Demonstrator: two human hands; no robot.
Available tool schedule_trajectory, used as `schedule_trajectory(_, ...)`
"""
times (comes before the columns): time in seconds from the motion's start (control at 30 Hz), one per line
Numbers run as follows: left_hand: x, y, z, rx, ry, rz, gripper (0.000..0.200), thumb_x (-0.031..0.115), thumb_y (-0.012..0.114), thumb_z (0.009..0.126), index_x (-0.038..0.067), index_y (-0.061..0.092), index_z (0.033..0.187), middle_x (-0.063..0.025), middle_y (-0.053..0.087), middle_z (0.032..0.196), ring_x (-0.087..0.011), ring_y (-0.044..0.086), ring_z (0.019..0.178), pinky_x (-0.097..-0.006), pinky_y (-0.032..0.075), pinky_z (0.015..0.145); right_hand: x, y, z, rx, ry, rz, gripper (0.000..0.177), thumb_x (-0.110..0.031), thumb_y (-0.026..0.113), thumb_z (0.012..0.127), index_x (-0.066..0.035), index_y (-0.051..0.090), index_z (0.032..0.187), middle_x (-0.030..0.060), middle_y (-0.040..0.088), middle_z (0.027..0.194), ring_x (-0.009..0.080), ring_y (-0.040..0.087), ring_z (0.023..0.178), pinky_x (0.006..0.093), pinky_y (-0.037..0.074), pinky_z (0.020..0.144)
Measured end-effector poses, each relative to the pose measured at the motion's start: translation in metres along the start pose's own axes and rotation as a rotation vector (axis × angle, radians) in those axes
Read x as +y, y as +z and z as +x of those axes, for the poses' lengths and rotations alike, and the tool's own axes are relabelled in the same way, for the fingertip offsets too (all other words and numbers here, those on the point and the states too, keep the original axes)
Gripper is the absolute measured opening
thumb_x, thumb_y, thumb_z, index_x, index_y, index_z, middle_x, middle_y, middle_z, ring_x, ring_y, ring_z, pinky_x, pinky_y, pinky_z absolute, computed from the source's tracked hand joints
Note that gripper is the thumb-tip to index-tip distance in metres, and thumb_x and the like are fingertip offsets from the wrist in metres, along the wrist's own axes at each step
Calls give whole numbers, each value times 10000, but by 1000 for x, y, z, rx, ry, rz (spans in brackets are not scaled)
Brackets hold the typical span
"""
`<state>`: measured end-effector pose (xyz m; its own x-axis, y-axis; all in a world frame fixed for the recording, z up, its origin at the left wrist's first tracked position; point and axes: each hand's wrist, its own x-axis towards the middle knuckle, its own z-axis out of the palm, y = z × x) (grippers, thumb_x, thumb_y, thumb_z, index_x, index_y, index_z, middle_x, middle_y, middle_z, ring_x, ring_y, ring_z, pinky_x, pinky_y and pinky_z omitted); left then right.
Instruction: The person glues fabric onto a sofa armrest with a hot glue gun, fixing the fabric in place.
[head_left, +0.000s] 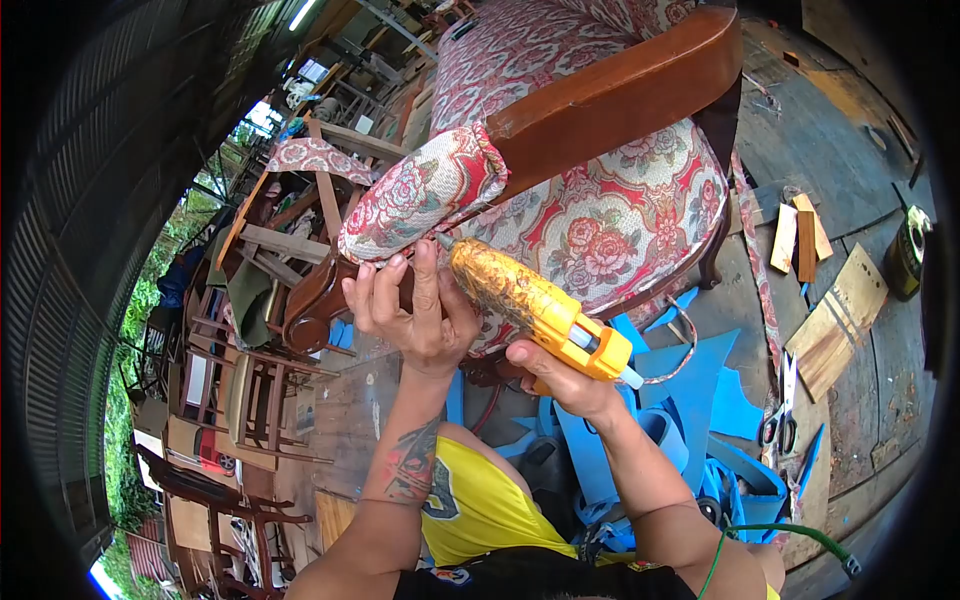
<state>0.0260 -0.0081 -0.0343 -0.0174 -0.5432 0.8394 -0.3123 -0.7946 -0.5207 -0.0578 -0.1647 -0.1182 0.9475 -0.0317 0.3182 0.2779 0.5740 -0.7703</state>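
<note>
My right hand is wrapped round a yellow hot glue gun, its body smeared with dark stains and a glue stick showing at the back. Its nozzle points up and left, close to the lower edge of a floral armrest pad. At that same edge my left hand presses its fingertips against the fabric border, palm towards me; its thumb is partly hidden beside the nozzle. The pad sits on the end of a brown wooden armrest of a chair with a floral seat.
Blue sheet scraps lie round my legs. Scissors, wood offcuts and a dark can are on the floor to the right. Wooden chair frames crowd the left. A green cord crosses at lower right.
</note>
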Motion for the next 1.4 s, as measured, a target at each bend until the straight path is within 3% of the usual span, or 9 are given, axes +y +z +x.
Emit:
schedule_trajectory(0.57,-1,0,1,-1,1,7,353,156,695,917,112,733,1265,-87,506,1259,-337,400,1315,-556,276,1191,-4,-3,0,-11,4,-17,252,-178,818,902,-27,683,1052,20,685,806,102,652,632,263,552,551)
schedule_trajectory(0.83,0,0,2,2,1,12,340,146,695,913,122,739,1249,-82,499,1268,-338,390,1317,-552,285,1185,-2,-8,2,-14,-219,-87,217,-144,821,888,2,717,1010,47,712,778,112,670,621,263,556,559)
schedule_trajectory(0.97,0,1,3,6,6,18,335,154,687,919,127,738,1249,-81,494,1269,-339,387,1315,-555,291,1179,0,-10,0,-7,-195,-90,223,-140,813,888,10,718,1024,62,721,801,117,671,623,265,559,567)
schedule_trajectory(1.07,2,1,4,8,3,23,330,166,682,927,133,738,1250,-82,492,1267,-339,386,1314,-558,295,1175,3,-13,-1,-12,-147,-63,228,-148,810,888,13,718,1019,81,727,827,132,690,683,275,566,578)
schedule_trajectory(1.13,2,1,5,10,6,32,327,172,682,929,139,739,1248,-81,494,1263,-338,390,1311,-556,299,1173,6,-15,-1,-26,-226,-89,254,-155,811,885,22,710,1037,105,729,879,165,704,755,294,579,613)
schedule_trajectory(1.27,3,-1,7,7,3,52,332,182,688,925,158,738,1253,-74,507,1245,-334,401,1302,-549,311,1167,16,-9,3,77,-385,-21,197,-184,836,837,-52,746,952,27,729,738,173,694,632,303,526,600)
schedule_trajectory(1.4,3,-1,8,15,9,56,341,189,689,926,174,732,1264,-67,519,1237,-330,408,1297,-543,320,1163,11,-12,-1,99,-405,-43,195,-185,823,834,-60,757,969,27,750,788,173,711,666,296,541,642)
